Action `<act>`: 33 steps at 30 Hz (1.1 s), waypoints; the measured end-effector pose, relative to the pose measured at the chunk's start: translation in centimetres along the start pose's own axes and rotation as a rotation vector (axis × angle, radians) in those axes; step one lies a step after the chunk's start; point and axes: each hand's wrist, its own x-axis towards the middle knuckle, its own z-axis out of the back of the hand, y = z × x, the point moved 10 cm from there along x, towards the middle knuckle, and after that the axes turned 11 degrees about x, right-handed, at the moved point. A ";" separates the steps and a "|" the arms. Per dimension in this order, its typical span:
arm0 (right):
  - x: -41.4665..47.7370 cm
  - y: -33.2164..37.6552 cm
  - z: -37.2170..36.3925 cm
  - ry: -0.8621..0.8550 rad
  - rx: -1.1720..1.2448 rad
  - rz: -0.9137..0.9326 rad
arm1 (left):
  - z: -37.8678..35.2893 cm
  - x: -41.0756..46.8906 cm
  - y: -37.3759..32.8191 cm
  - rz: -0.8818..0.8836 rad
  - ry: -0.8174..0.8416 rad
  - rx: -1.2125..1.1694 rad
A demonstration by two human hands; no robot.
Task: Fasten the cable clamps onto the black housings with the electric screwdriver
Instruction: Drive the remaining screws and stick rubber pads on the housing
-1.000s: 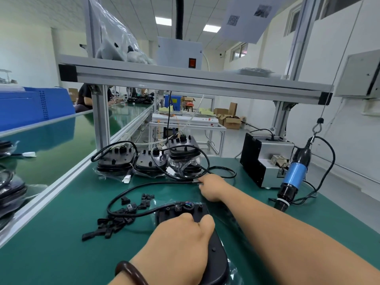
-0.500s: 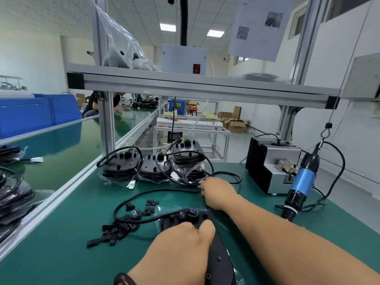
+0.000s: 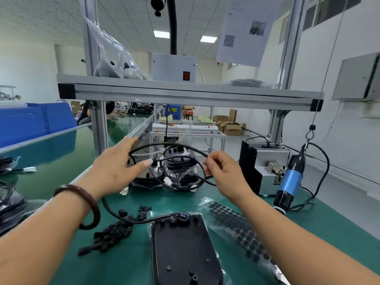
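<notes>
Hands both up at the cable (image 3: 156, 144).
Head view: left hand (image 3: 115, 169) spread open, empty; right hand (image 3: 223, 173) pinches the cable. Black housing (image 3: 183, 249) lies lengthwise toward the person, below both hands; electric screwdriver (image 3: 290, 182) hangs right, nearest the right hand; cable clamps (image 3: 111, 233) lie left.

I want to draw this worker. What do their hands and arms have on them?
No gloves, and no sleeves in view: the left hand and right hand are bare, and so are both forearms. The left wrist wears one smooth, round, dark brown bangle. The right wrist has nothing on it. I see no rings or watch.
</notes>
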 end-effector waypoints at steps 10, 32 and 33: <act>-0.8 -0.6 -0.3 -0.022 0.302 -0.130 | 2.8 -1.9 -7.7 -0.029 0.308 -0.947; -9.5 2.3 -2.9 0.047 0.423 -0.260 | -6.1 -1.6 -10.6 0.545 -0.012 -1.570; -9.7 2.4 -2.6 0.044 0.406 -0.263 | -5.7 -1.6 -10.2 0.509 0.010 -1.469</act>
